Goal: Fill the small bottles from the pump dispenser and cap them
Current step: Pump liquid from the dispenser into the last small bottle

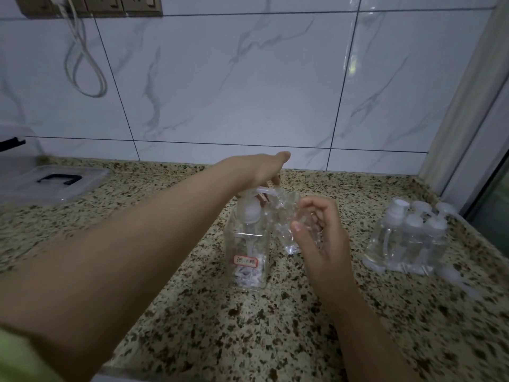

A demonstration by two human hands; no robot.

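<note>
Small bottle [292, 224], clear and uncapped, is held tilted under the spout of the pump dispenser [248, 241] on the speckled counter [220, 326], right hand [322, 238] curled round it; left hand [264, 169] presses the pump head, fingers bent over it. Slow strokes, mouth beneath the spout, should avoid spills.

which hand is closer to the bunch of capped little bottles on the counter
Right. The right hand holds a small clear bottle just left of the capped bottles; the left hand is farther left, on the pump dispenser.

Clear pump dispenser [247, 244] upright; small bottle [289, 224] tilted, seemingly uncapped.
</note>
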